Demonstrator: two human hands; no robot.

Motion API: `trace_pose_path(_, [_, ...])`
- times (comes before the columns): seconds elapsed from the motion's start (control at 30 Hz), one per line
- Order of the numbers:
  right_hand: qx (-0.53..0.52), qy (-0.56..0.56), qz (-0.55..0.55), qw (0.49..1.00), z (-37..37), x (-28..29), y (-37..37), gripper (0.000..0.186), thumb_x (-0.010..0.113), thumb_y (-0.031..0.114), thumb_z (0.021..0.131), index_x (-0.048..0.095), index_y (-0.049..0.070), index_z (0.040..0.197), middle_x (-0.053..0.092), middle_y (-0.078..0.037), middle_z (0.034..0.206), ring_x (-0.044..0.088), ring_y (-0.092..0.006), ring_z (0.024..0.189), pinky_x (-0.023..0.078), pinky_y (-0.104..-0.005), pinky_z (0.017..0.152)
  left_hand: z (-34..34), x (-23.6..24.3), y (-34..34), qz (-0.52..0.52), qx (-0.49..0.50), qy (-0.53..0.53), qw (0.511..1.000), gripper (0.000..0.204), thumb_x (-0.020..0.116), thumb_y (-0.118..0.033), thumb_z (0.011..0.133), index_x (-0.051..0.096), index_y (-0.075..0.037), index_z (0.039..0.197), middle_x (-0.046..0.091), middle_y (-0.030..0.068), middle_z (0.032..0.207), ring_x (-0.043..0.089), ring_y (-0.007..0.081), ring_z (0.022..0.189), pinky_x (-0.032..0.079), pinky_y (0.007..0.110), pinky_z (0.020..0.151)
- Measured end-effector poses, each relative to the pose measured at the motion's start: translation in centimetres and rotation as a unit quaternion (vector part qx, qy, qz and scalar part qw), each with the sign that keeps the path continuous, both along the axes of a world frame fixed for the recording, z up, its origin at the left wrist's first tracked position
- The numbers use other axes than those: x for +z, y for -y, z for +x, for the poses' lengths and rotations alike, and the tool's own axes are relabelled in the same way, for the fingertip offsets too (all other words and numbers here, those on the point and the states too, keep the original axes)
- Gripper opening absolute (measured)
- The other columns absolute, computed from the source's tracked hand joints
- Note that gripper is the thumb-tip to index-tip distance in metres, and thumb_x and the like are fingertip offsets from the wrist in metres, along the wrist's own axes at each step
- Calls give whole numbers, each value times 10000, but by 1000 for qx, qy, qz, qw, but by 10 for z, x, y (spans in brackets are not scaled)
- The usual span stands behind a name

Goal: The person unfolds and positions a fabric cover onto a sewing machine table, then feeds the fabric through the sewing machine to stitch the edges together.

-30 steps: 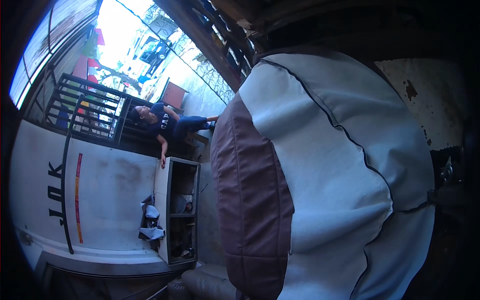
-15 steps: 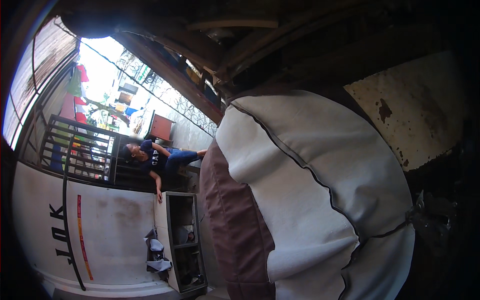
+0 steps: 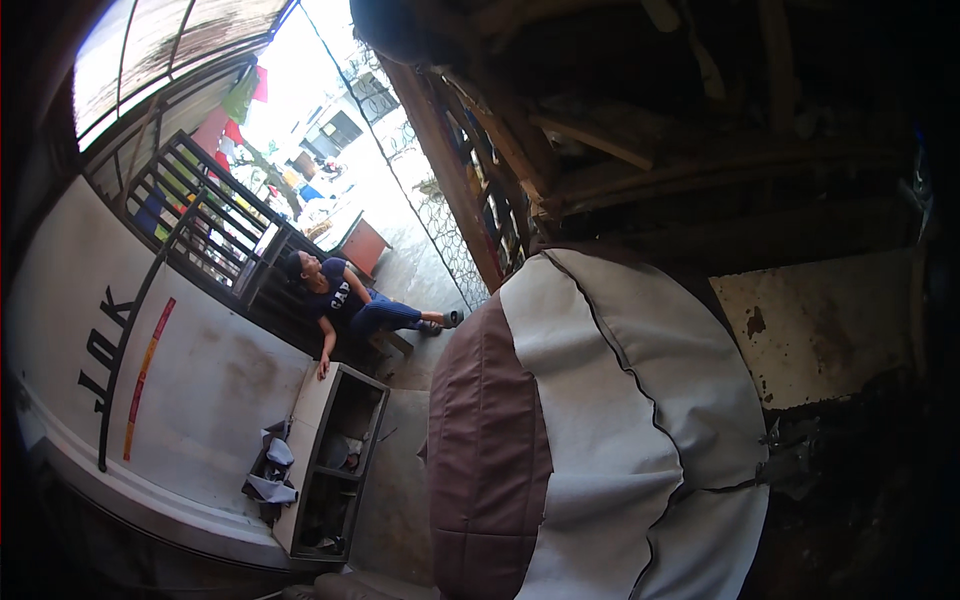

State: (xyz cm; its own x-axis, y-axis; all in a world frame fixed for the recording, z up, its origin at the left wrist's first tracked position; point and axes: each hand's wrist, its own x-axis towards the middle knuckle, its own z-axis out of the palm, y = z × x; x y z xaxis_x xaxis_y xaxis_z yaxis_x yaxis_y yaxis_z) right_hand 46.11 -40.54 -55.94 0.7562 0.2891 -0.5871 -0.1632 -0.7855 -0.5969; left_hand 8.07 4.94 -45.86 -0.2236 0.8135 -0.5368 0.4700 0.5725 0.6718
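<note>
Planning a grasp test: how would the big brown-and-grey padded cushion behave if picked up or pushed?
The big brown-and-grey padded cushion bulges roundly with piped seams, so it is probably soft, yielding under a push. It looks bulky, likely light for its size. Its smooth leather-like cover may be slippery.

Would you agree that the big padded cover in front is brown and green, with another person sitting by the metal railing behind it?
Not quite: the padded cover is brown and pale grey-white, not green, as the head view shows. The rest holds: another person sits by the metal railing behind it.
</note>
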Motion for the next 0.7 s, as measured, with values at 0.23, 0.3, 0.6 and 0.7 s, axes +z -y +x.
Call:
trace_pose_path(0.23, [23, 20, 59, 998, -13, 10, 22, 590, 613, 578, 963, 723, 106, 1299, 708, -180, 1292, 659, -334, 1213, 503, -468, 1062, -86, -18, 24, -9, 91, 54, 994, 712, 559, -643, 996, 530, -85, 1437, 582, 194, 1415, 584, 393, 1241, 458, 558, 999])
trace_pose_path(0.3, [30, 23, 75, 996, -19, 10, 22, 595, 616, 585, 959, 725, 107, 1297, 710, -178, 1290, 660, -336, 1210, 504, -469, 1060, -96, -4, -8, 2, 68, 141, 988, 720, 558, -650, 995, 526, -88, 1444, 579, 192, 1421, 582, 391, 1245, 457, 560, 999])
trace_pose_path(0.6, [28, 19, 84, 996, -48, 28, 56, 616, 629, 616, 943, 733, 114, 1286, 716, -173, 1280, 666, -343, 1198, 512, -474, 1049, 143, 138, -30, 277, -449, -206, 824, 512, 591, -441, 1004, 754, 35, 1099, 747, 283, 966, 728, 442, 942, 541, 441, 860])
trace_pose_path(0.7, [21, 9, 82, 996, -57, 31, 67, 624, 634, 626, 938, 736, 116, 1283, 718, -171, 1276, 668, -345, 1195, 514, -476, 1046, 168, 150, -26, 284, -374, -196, 861, 365, 620, -330, 985, 758, 8, 990, 716, 302, 986, 704, 471, 977, 517, 516, 823])
